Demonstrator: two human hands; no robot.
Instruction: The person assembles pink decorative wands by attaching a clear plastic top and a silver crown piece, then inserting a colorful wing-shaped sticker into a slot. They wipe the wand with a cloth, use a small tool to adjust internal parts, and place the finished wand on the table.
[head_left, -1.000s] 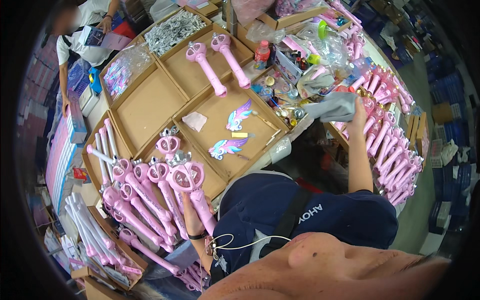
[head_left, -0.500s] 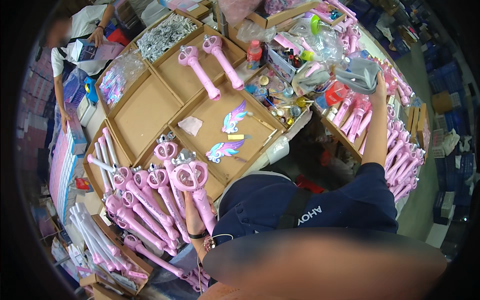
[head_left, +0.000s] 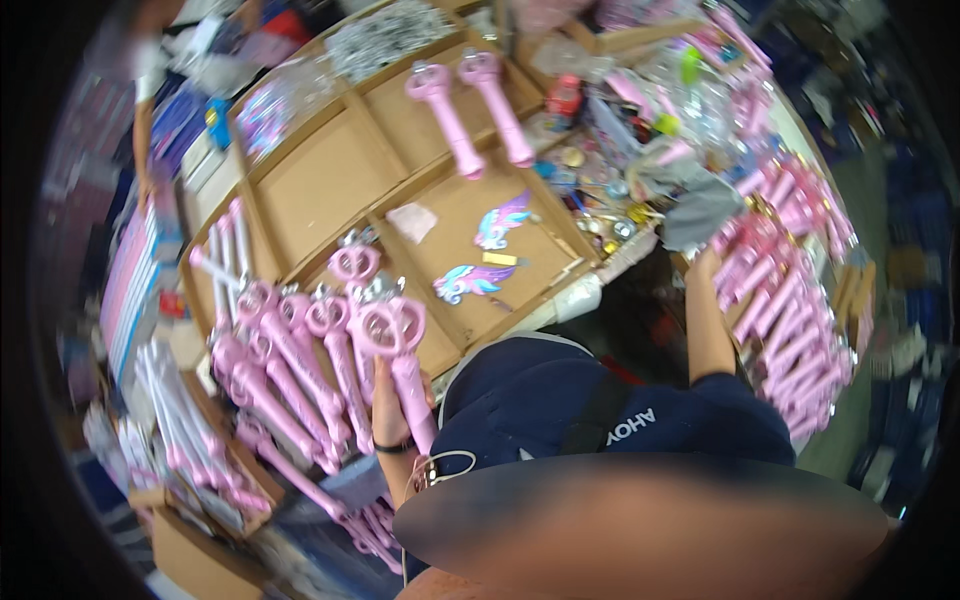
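My left grip (head_left: 389,412), 7 o'clock: clamped on pink wand (head_left: 408,378) | my right grip (head_left: 703,270), 3 o'clock: at grey cloth (head_left: 700,212), closure unclear

Single head-worn fisheye view (dark at the rim), downward and close over brown trays (head_left: 320,195) and the wearer's torso (head_left: 525,400)

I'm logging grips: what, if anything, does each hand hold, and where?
The left hand holds a pink wand by its handle. The right hand is at a grey cloth's edge; its grip is unclear.
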